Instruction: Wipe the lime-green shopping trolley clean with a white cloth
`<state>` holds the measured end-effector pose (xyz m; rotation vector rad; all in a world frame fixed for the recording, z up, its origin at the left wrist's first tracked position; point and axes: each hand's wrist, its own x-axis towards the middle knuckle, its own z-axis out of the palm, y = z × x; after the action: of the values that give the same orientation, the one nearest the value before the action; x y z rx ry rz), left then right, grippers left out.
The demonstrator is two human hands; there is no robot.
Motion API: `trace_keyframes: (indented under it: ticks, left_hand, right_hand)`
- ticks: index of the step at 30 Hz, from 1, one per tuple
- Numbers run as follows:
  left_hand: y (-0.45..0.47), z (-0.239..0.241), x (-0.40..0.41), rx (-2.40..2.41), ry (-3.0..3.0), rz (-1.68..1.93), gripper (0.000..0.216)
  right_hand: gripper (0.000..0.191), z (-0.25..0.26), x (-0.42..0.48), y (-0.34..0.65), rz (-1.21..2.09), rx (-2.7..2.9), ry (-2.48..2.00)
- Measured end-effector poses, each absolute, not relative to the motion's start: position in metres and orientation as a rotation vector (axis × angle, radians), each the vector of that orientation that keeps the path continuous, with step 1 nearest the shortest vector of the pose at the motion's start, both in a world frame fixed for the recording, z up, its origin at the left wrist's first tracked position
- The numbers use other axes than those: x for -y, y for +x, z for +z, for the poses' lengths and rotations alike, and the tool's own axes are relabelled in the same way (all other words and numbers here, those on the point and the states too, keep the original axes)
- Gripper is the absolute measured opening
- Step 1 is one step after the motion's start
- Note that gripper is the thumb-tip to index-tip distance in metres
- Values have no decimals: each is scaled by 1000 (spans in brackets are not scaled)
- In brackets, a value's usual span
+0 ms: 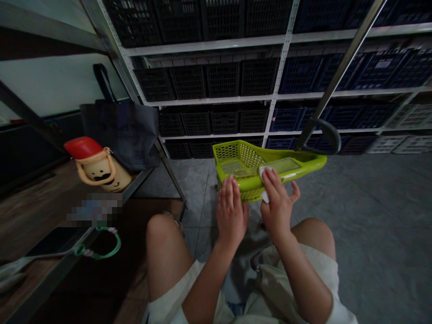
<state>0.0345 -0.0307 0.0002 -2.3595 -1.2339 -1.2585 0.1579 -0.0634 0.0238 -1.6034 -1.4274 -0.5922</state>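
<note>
A lime-green plastic rolling basket (pixel 297 171) with perforated walls stands in front of my knees, its long tapered end pointing right. My left hand (pixel 231 211) rests on its near rim, fingers stretched out and close together, holding nothing. In my right hand (pixel 276 204) is a white wipe (pixel 265 196), pressed under the fingertips against the near edge beside a clear flat panel (pixel 281 166). Part of the wipe hangs below the fingers. A metal pole with a dark grip (pixel 329 135) rises from the basket's right end.
Shelves of black crates (pixel 224 78) and blue crates (pixel 303 74) line the back. On my left, a metal-edged table (pixel 50 265) bears a beige bottle with a red cap (pixel 108 171), a dark bag (pixel 135 130), a phone (pixel 57 240) and a green cord (pixel 114 252). Grey tiles (pixel 381 225) cover the floor.
</note>
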Motion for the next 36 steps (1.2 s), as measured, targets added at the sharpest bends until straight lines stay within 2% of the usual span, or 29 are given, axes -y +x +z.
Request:
trace_keyframes:
  ticks: [5, 9, 17, 21, 29, 36]
  left_hand:
    - [35, -9, 25, 1266, -2295, -1242, 72]
    - [33, -7, 25, 1223, -2309, -1235, 72]
    - [32, 4, 31, 1218, -2373, -1228, 84]
    - [33, 3, 31, 1224, -2357, -1251, 84]
    - [34, -10, 25, 1264, -2295, -1267, 72]
    - [31, 0, 29, 1180, -2363, -1258, 80]
  right_hand:
    - [72, 25, 69, 120, -482, 1683, -1475]
    - [72, 25, 70, 127, -470, 1747, -1445]
    - [71, 18, 64, 188, -636, 1357, -1603]
    - [72, 18, 60, 180, -617, 1276, -1618]
    - [71, 25, 67, 117, -502, 1705, -1440]
    - [72, 20, 66, 164, -567, 1644, -1471]
